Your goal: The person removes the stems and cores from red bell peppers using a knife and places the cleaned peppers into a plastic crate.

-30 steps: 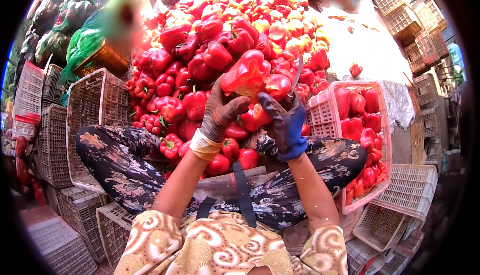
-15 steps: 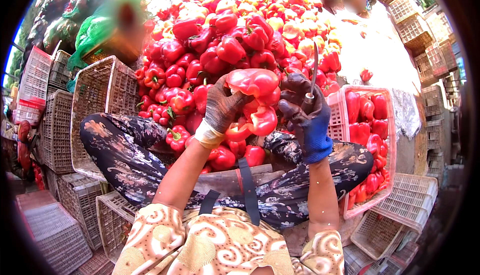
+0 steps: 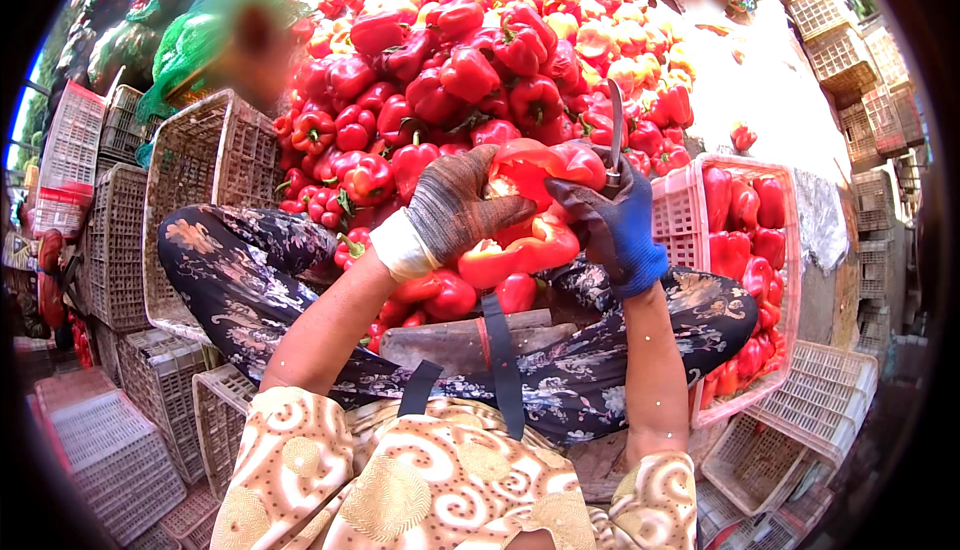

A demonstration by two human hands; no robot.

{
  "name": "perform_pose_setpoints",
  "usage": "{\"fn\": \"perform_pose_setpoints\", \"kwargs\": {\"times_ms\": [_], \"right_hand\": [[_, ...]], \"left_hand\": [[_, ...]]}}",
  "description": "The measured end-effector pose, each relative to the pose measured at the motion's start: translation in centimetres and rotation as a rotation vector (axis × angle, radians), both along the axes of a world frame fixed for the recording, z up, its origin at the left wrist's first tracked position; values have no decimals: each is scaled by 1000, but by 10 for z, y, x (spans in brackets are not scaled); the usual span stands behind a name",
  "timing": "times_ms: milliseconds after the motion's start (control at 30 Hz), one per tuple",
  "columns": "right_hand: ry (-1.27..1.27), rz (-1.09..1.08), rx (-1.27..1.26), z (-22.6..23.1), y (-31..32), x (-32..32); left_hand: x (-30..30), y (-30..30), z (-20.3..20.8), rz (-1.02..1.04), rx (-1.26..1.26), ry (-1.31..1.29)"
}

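Pile of red peppers (image 3: 470,75) and the two gloved hands at its near edge, seen from above. To the left of the pile stands a brown crate (image 3: 247,160). The left forearm (image 3: 335,325), bare below a patterned sleeve, slants up and to the right toward the pile. The left hand (image 3: 455,205), in a dark glove with a white band at the wrist, meets the pile's near edge with its back turned upward; its fingers are bent round an opened red pepper and the thumb reaches across to the right. The opened red pepper (image 3: 540,162) lies between the hands, raised in front of the pile, its hollow side showing; a curved red piece (image 3: 525,253) hangs just below, and whether the two are joined cannot be told. Farther right, a knife (image 3: 616,115) rises blade up before the pile, its handle gripped by the right hand (image 3: 612,222), in a dark and blue glove. These fingers are curled, some touching the pepper's right side. The right forearm (image 3: 655,360) stands nearly upright. To the right of the pile is a pink crate (image 3: 678,215) of red peppers.
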State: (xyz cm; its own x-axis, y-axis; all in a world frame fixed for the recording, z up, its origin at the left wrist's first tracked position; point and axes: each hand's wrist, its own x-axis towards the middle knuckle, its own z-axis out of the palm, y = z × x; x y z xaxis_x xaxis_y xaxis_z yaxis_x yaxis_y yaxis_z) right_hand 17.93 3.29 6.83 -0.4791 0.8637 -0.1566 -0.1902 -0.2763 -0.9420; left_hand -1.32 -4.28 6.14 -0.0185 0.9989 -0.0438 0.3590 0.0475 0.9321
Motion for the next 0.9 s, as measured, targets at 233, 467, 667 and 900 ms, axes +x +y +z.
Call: {"fn": "perform_pose_setpoints", "kwargs": {"times_ms": [233,467,667,900], "right_hand": [[-266,-149,420,-9,-24,-14],[-358,-366,408,-11,-11,-3],[-285,-384,530,-13,-26,10],[-205,-482,571,0,-14,-17]], "left_hand": [[-13,7,27,-88,-5,753],[-121,-32,25,289,-93,873],[-288,-101,105,862,-231,1100],[-163,-58,54,627,305,46]]}}
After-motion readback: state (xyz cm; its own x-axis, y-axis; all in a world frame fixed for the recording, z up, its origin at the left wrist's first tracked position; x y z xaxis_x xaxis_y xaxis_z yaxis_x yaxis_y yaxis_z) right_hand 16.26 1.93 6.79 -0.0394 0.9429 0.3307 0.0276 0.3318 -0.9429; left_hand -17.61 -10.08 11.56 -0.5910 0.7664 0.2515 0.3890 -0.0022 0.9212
